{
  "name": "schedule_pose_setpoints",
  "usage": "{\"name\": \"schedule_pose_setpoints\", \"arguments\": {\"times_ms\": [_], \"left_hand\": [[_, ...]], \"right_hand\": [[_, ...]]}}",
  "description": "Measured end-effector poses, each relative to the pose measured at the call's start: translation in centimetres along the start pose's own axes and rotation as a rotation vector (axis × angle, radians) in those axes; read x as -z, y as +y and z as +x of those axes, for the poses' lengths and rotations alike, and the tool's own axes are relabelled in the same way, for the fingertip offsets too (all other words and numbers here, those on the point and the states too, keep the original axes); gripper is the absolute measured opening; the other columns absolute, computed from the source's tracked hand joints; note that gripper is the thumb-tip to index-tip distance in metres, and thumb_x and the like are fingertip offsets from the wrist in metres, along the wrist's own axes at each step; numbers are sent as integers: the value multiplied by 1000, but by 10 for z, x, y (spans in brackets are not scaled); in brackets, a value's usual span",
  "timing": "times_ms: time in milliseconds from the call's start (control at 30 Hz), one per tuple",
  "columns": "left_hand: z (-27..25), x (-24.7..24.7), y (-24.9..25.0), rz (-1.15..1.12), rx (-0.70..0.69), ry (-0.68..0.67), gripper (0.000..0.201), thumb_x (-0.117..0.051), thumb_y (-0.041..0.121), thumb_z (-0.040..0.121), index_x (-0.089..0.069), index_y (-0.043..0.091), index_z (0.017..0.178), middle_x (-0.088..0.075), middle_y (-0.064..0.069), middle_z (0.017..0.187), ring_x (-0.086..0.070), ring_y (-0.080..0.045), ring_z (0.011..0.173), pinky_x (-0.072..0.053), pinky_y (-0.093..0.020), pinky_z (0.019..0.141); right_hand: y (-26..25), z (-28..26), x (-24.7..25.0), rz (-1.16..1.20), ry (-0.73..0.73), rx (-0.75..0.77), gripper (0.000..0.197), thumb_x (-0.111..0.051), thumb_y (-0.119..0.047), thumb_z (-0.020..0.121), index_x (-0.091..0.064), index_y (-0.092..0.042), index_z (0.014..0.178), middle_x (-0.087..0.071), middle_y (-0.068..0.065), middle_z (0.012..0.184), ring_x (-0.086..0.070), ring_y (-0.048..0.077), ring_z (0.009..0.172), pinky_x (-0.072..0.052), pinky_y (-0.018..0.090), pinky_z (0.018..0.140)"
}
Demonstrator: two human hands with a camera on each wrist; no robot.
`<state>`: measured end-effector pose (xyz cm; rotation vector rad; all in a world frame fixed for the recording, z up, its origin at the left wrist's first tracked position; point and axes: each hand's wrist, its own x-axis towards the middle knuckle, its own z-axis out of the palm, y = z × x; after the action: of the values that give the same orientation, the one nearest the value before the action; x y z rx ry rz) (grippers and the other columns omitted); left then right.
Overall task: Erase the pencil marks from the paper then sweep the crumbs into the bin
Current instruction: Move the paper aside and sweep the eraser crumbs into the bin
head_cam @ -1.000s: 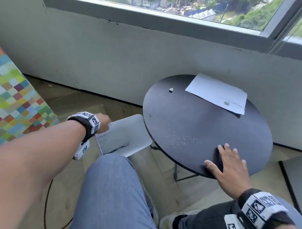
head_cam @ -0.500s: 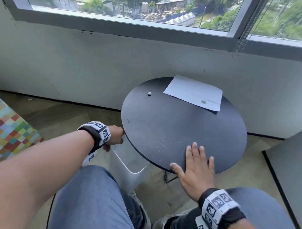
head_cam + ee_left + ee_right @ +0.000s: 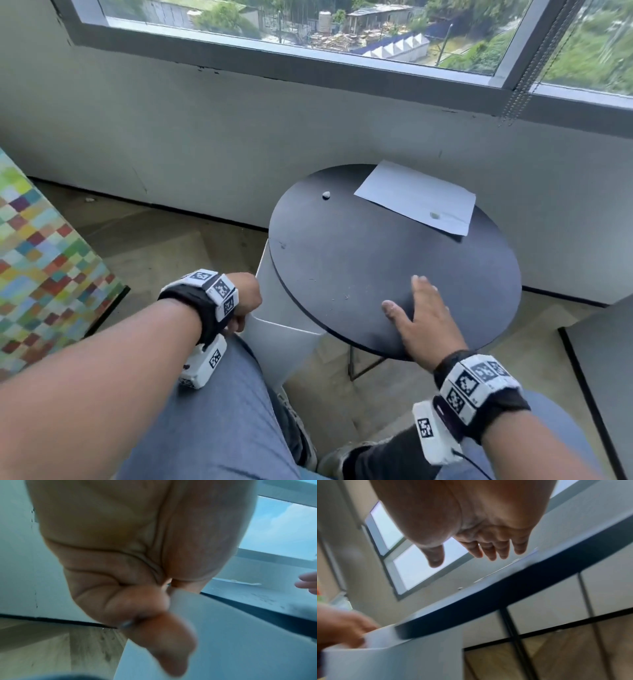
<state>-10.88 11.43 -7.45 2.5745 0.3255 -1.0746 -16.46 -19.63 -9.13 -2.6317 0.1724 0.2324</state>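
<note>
A white bin (image 3: 284, 329) stands tucked under the left edge of the round black table (image 3: 342, 240). My left hand (image 3: 245, 301) grips the bin's rim (image 3: 180, 595), fingers curled over it. Pale eraser crumbs (image 3: 342, 296) lie on the table near that edge. My right hand (image 3: 416, 315) lies flat with straight fingers on the table just right of the crumbs. A white sheet of paper (image 3: 414, 197) sits at the far right of the table with a small greenish eraser (image 3: 435, 215) on it. A tiny white lump (image 3: 326, 195) lies at the far left.
A grey wall and window run behind the table. A colourful checked panel (image 3: 44, 260) stands at the left. A dark-edged grey slab (image 3: 603, 377) sits at the right. My knees are below the table's near edge, over a wooden floor (image 3: 154, 246).
My left hand has pulled the bin from out at the left to under the table's left edge. The right hand stayed flat on the table and shifted a little towards the crumbs.
</note>
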Motion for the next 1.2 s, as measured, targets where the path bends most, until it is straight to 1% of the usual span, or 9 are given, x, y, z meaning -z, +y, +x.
{"name": "schedule_pose_setpoints", "arguments": {"times_ms": [233,367,467,567,700,867,967,1067,1200], "left_hand": [[-14,-20,16,-110,24,-64,37,-30,-4,95,-49,-3,64,-56,-10,40,-44,-20,26,-35,-18,36],[-26,-36,21,-142,67,-88,40,-32,1,98,-53,-1,64,-53,-9,37,-42,-18,24,-34,-16,38],[-29,-47,18,-191,67,-57,40,-35,1,98,-57,-2,65,-59,-9,44,-45,-19,25,-34,-14,35],[-29,-54,15,-296,65,-53,37,-35,-1,98,-54,-1,65,-58,-11,43,-43,-19,24,-32,-13,34],[-27,-61,8,-408,60,-40,34,-42,5,95,-58,-4,66,-63,-20,52,-42,-20,29,-33,-16,37],[-22,-66,3,-410,-9,-21,37,-41,9,90,-68,-8,72,-71,-29,72,-52,-25,37,-41,-22,41],[-21,-66,1,-406,-26,-21,37,-40,10,92,-66,-8,72,-72,-28,73,-53,-26,40,-42,-24,43],[-20,-66,-1,-392,-31,-30,39,-41,9,92,-65,-6,65,-72,-29,74,-54,-26,41,-43,-23,43],[-22,-66,-1,-393,-36,-18,42,-40,6,91,-61,-5,57,-69,-30,68,-50,-24,38,-41,-22,42]], "right_hand": [[-15,-14,-27,-293,-57,-126,92,-16,-78,87,-3,-18,157,10,2,165,12,27,151,-2,54,120],[-53,-40,-51,-306,-189,147,98,-2,-81,80,8,-20,156,22,-1,162,24,21,148,11,51,119],[-56,-32,-36,-92,-211,268,92,-25,-74,88,3,-20,157,11,-4,165,14,12,150,7,40,122],[-25,11,-7,-85,-17,28,91,-41,-65,92,-7,-10,157,-4,6,165,-2,21,152,-7,43,123],[-7,31,-5,-324,-54,-204,98,-31,-77,85,-17,-9,154,-7,12,164,-6,32,150,-16,51,119],[-66,-12,-43,-326,-219,157,97,-21,-77,88,0,-13,157,11,7,164,12,28,151,-1,47,122],[-90,-33,-39,-153,-340,384,90,-36,-70,91,-7,-14,156,-12,4,163,-9,20,151,-10,37,121],[-75,-6,-7,1,-191,236,86,-46,-60,94,-10,-14,157,-14,0,164,-12,14,151,-13,31,122],[-25,52,23,-253,-178,-49,88,-47,-61,93,-18,-4,153,-15,14,162,-16,26,150,-17,36,120]]}}
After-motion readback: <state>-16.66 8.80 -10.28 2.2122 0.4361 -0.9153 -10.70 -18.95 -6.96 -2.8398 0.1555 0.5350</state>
